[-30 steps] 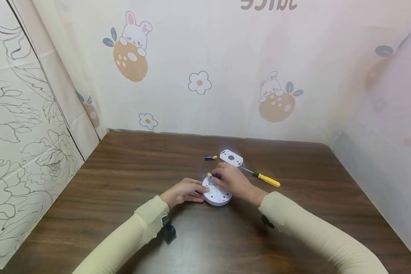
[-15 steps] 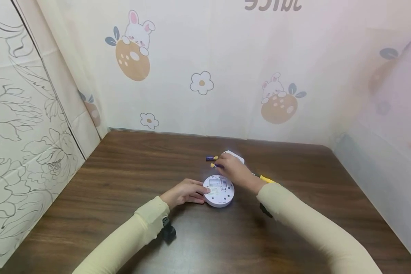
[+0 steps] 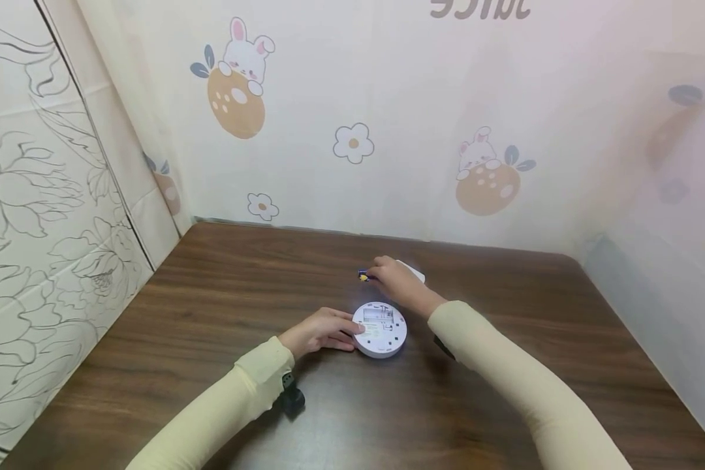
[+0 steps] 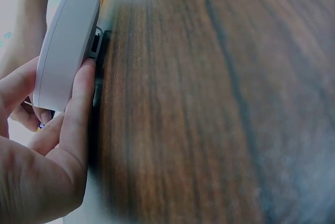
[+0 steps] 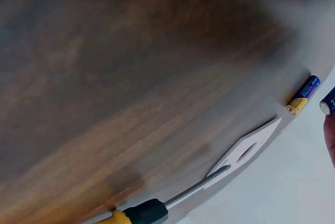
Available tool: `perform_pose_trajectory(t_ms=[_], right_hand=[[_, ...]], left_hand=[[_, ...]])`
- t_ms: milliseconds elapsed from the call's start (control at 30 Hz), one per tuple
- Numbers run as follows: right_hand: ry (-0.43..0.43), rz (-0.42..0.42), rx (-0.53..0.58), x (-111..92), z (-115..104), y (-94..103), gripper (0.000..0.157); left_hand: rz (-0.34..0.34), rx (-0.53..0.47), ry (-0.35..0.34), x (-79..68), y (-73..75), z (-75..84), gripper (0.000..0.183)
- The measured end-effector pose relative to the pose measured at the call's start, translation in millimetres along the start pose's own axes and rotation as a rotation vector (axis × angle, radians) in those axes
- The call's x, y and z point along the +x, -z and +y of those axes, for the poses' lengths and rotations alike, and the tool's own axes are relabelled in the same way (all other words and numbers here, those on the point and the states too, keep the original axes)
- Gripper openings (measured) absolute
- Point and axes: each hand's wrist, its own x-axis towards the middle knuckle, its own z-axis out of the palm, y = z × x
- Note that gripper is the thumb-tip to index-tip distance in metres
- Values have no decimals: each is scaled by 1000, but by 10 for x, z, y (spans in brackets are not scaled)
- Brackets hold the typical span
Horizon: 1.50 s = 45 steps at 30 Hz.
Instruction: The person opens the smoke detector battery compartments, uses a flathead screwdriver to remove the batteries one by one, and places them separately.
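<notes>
A round white device (image 3: 382, 336) with an uncovered battery compartment (image 3: 378, 316) lies on the table, its compartment facing up. My left hand (image 3: 323, 329) grips its left edge, thumb on top; the left wrist view shows fingers along its side and underside. Beyond the device, my right hand (image 3: 401, 281) pinches a blue-and-yellow battery, whose end (image 5: 325, 108) shows at the edge of the right wrist view. A second such battery (image 5: 303, 96) lies on the table close by, mostly hidden in the head view.
A white oblong plate (image 5: 243, 150) lies beside the right hand, with the shaft tip of a yellow-handled screwdriver (image 5: 149, 212) over its end. The right arm hides that screwdriver in the head view. Patterned curtains (image 3: 305, 98) stand behind the brown table (image 3: 258, 274).
My right hand has lifted away from the device's compartment with the battery, moving toward the back beside the other battery. The compartment now shows bare. My left hand keeps its grip.
</notes>
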Motion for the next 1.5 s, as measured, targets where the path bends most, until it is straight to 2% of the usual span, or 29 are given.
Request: perform_pose_trajectory(t_ms=[467,767,1000,1500], right_hand=[[-17,-62,-60,53,88,-153,13],[-77,-133,-78,90,49,-229,12],[-45,-100,-80,117,71,-218,12],[-53,-78,-42,134,91,-193,17]], left_hand=[[8,-10,10,15,-36,-13,51],[8,-15,25,7,-31,-30,51],[18,-12,25,10,-22,-24,51],[19,0,20,18,-19,0,52]])
